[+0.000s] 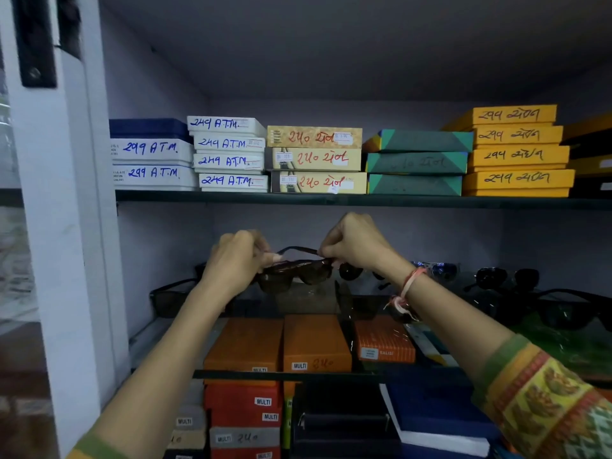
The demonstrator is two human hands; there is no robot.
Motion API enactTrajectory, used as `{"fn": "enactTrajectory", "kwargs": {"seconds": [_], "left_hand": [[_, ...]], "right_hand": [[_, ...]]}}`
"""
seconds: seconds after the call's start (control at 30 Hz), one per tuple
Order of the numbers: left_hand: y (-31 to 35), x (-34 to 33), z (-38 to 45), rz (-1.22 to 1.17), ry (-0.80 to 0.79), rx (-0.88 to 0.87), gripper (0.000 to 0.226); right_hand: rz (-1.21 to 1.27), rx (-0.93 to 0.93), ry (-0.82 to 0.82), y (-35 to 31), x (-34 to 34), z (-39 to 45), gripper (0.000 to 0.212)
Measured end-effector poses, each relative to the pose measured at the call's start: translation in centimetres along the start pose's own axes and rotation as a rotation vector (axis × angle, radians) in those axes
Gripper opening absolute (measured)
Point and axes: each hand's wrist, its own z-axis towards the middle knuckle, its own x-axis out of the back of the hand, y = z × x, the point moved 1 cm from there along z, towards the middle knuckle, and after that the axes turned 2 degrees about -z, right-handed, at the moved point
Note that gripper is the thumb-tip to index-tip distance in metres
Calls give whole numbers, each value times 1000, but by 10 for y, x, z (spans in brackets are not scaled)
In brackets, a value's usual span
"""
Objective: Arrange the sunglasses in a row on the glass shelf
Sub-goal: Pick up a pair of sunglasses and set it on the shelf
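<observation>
Sunglasses point(294, 271) with brown lenses hang above the glass shelf point(331, 375), held between your two hands. Your left hand point(236, 260) pinches the frame's left end; your right hand point(354, 245) grips the right end, with one temple arm raised behind. More dark sunglasses point(556, 306) sit on the shelf to the right, and one pair point(169, 298) on the left. Orange boxes point(278, 346) show through the glass below.
</observation>
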Motion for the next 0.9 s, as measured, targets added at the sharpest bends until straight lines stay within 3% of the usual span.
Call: {"fn": "enactTrajectory", "kwargs": {"seconds": [0.13, 0.23, 0.47, 0.63, 0.9], "left_hand": [[-5, 0, 10, 125, -18, 118, 31], [-7, 3, 18, 195, 53, 166, 30], [-12, -6, 32, 292, -131, 308, 33], [-13, -14, 35, 288, -244, 359, 34], [-30, -24, 35, 306, -288, 386, 52]], "right_hand": [[36, 2, 83, -3, -5, -3, 11], [13, -54, 152, -2, -8, -3, 13], [-89, -161, 2, 8, -28, -4, 12], [-161, -184, -53, 13, -41, -5, 38], [-146, -212, -178, 11, -51, -6, 39]]}}
